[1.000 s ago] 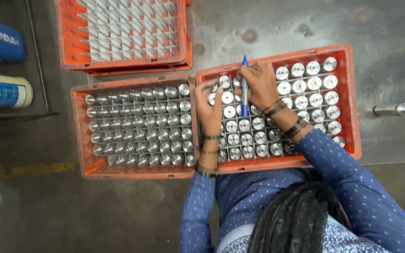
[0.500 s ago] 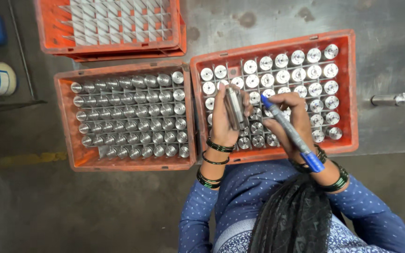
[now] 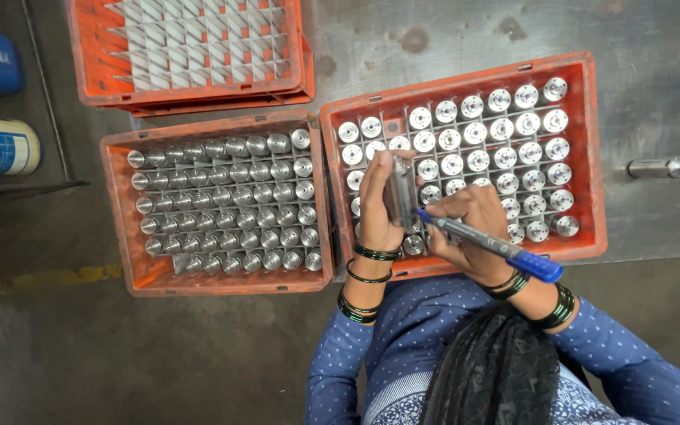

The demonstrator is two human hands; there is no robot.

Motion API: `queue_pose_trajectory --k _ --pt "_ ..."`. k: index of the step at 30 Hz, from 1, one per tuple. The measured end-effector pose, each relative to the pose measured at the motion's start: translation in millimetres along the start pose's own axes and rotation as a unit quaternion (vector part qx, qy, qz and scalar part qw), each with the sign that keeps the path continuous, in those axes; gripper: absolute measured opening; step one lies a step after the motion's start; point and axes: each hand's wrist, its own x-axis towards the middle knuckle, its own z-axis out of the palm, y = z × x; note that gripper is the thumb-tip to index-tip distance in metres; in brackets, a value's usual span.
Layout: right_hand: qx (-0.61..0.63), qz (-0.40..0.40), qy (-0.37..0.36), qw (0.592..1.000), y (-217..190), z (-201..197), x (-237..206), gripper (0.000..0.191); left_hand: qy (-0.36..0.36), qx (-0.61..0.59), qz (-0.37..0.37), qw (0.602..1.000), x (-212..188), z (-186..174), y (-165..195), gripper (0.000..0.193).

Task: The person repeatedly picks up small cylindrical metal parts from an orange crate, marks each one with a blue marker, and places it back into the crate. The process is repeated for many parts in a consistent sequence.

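Presently, a shiny cylindrical metal part is gripped by the left hand above the right-hand orange plastic crate, while a blue marker pen is pinched in the right hand; most parts appear unhandled.

An empty orange crate sits behind a full one; a loose metal cylinder lies apart.

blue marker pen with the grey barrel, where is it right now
In the head view, the blue marker pen lies in the right hand, its tip beside the metal cylinder that the left hand holds above the right orange crate.
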Motion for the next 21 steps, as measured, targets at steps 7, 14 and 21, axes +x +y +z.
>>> queue_pose_trajectory --k 7,14,21 --pt "0.017 0.025 0.014 0.999 4.5 1.9 2.6 0.026 -0.018 -0.062 -0.007 0.998 3.5 -1.9 -11.0 0.043" --pt "0.02 0.037 0.0 0.999 8.5 2.0 1.6 0.028 0.001 -0.02 -0.007 1.0 8.2 -9.3 -14.2 0.041" --pt "0.024 0.03 -0.013 0.999 18.1 9.9 1.5 0.029 0.002 -0.039 0.033 0.999 33.2 -10.5 -16.2 0.028"
